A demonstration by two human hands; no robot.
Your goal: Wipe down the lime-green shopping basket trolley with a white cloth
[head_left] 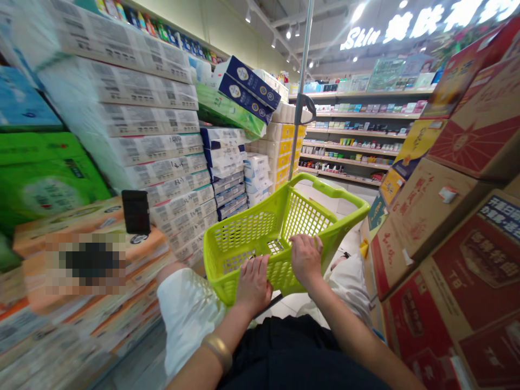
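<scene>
A lime-green plastic shopping basket (233, 238) with perforated walls sits tilted before my seated body, between my knees. My left hand (254, 281) is curled over its near rim, fingers hooked inward. Farther right along the same rim, my right hand (306, 259) has its fingers folded over the edge too. The basket's looped handle (329, 189) is on the far side, away from both hands. Through the holes in the basket floor, bits of pale tile show. The thumbs are partly hidden by the hands and rim.
Stacked tissue packs (158, 108) rise at left, with boxed packs (247, 89) leaning on top. A black upright object (136, 212) stands on orange packs (154, 249). Cardboard cartons (430, 216) line the right. A metal pole (304, 59) and shelves (357, 115) are beyond the basket.
</scene>
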